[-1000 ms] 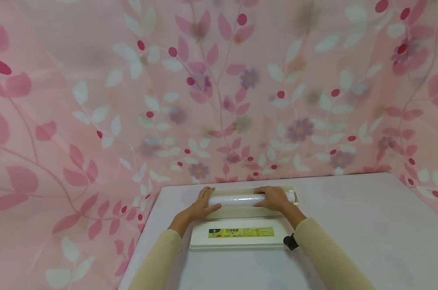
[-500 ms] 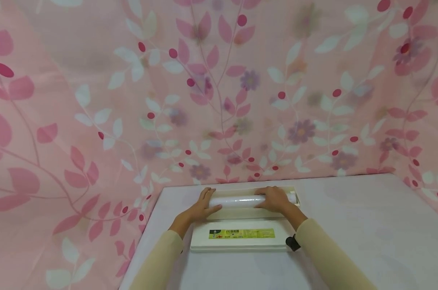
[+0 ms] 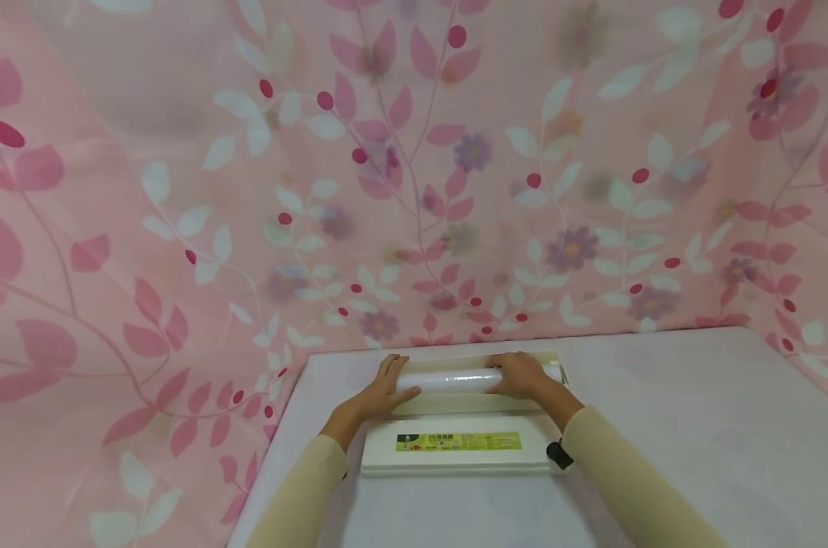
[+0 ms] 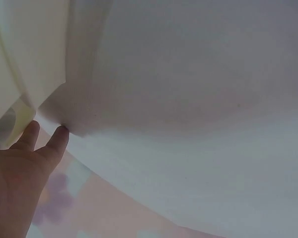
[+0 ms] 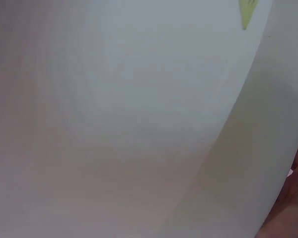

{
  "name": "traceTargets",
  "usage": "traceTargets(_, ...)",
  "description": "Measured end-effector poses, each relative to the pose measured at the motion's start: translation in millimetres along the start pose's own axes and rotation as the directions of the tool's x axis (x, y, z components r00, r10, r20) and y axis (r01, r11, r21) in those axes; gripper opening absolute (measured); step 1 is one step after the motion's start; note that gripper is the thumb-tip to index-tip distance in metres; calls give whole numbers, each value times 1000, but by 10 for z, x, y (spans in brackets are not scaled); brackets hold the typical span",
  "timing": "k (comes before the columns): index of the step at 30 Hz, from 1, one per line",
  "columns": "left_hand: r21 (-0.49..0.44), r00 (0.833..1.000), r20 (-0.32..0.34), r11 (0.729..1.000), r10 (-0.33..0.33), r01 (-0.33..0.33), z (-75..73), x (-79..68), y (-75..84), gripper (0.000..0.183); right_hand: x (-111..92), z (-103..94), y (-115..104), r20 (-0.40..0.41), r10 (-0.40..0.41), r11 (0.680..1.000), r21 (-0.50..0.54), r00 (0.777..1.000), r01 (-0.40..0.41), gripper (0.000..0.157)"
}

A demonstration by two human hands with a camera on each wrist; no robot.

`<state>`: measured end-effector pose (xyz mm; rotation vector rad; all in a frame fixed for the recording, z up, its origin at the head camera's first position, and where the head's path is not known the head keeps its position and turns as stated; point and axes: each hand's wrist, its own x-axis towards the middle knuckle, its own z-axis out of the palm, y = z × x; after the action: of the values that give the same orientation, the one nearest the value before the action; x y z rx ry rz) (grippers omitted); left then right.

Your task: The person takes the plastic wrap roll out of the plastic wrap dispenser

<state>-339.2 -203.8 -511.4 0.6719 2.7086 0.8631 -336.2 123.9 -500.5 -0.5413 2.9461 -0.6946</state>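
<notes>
A white roll of cling film (image 3: 448, 380) lies lengthwise in the cream open dispenser box (image 3: 469, 403). My left hand (image 3: 377, 393) holds the roll's left end, thumb on the near side and fingers over the far side. Around the right part of the roll, my right hand (image 3: 520, 374) curls its fingers, leaving a short end showing beyond it. The box's lid (image 3: 386, 450) lies open on the near side. In the left wrist view, fingers of the left hand (image 4: 15, 173) reach the corner of the box (image 4: 39, 54). Only an edge of the right hand (image 5: 290, 203) shows in the right wrist view.
The lid carries a green and yellow label (image 3: 458, 441). All of it rests on a white-covered table (image 3: 695, 426), near its far edge. Pink floral curtain (image 3: 414, 190) hangs behind and at both sides. A small black device (image 3: 559, 455) sits at the right wrist.
Both hands keep their places on the roll. The box and hands appear shifted very slightly to the right in the head view, along with the background.
</notes>
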Motion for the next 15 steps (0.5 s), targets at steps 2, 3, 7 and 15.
traceTargets(2,-5,1000,-8,1000,8,-8,-3,7,-4,83,5,-9,3,-4,-6,1000,10,1000,6,45)
traceTargets(3,-6,1000,-3,1000,3,-3,-1,11,-7,84,5,-7,8,-3,-6,1000,11,1000,6,47)
traceTargets(7,-33,1000,21,999,-18,19,24,4,-21,86,-22,13,21,10,19,1000,23,1000,-19,50)
traceTargets(15,-35,1000,-9,999,1,-1,-33,-17,32,84,3,39,0,-31,-20,999,-42,999,18,45)
